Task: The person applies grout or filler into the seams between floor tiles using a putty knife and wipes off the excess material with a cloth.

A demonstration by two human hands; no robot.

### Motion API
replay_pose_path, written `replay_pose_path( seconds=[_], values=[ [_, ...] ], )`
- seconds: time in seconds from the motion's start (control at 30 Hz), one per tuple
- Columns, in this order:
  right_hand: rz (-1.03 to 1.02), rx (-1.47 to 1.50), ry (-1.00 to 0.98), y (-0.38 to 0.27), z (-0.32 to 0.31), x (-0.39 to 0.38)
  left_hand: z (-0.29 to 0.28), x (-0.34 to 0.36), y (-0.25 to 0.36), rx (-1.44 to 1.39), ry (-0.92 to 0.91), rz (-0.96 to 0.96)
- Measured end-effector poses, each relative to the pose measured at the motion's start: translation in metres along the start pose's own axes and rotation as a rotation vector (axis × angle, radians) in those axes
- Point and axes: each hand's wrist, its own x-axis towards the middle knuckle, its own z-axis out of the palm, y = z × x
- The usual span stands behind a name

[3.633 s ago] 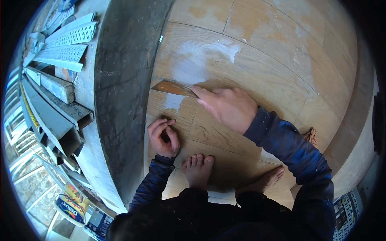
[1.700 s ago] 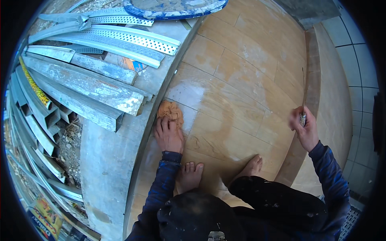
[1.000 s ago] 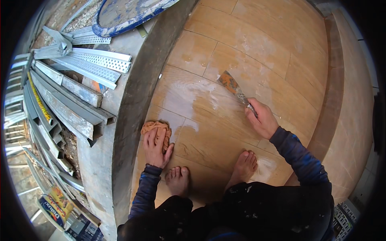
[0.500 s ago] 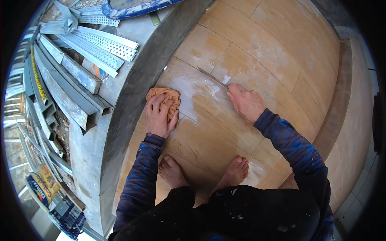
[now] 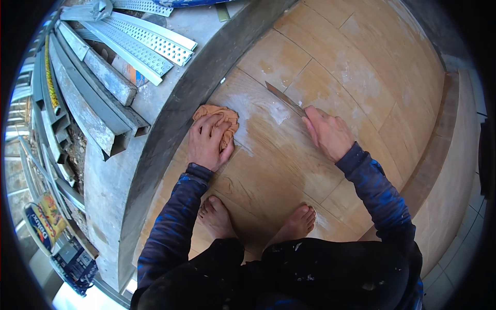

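Note:
Under my left hand [image 5: 207, 144] is a crumpled orange-brown cloth [image 5: 230, 126], which my curled fingers press against the wood-look tile floor [image 5: 268, 175]. To the right, my right hand [image 5: 333, 133] grips a thin-bladed scraper [image 5: 284, 96]. Its blade, seen nearly edge-on, points up and left, low over the tiles; whether it touches them I cannot tell. My fingers hide its handle. Between cloth and blade the floor carries a whitish smear [image 5: 256, 111], and a thicker white patch [image 5: 279, 112] lies just below the blade.
A raised concrete ledge [image 5: 170, 103] curves along the left, with perforated metal strips [image 5: 150, 39] and rectangular metal tubes [image 5: 95, 111] beyond it. A paint bucket [image 5: 49, 222] stands at lower left. On the right runs a low tiled edge [image 5: 429, 150]. My bare feet [image 5: 219, 219] are below the hands.
The view has shifted slightly. The scraper blade shows more of its face and sits apart from the white patch beside it. My left hand stays on the cloth.

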Motion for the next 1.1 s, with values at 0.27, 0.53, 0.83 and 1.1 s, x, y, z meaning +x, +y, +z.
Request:
replay_pose_path(
  seconds=[0.27, 0.53, 0.83, 1.1],
  values=[
    [0.093, -0.011, 0.031, 0.019, 0.017, -0.047, 0.004, 0.007, 0.006, 0.029, 0.029, -0.001],
    [0.069, 0.062, 0.142, 0.009, -0.002, -0.052, 0.001, 0.009, 0.005, 0.058, 0.040, 0.001],
    [-0.035, -0.011, 0.038, -0.026, 0.027, 0.074, 0.004, 0.006, 0.002, 0.027, 0.050, 0.005],
    [0.072, -0.025, -0.031, -0.043, 0.035, 0.064, -0.001, 0.002, 0.004, 0.037, 0.040, -0.008]
  ],
)
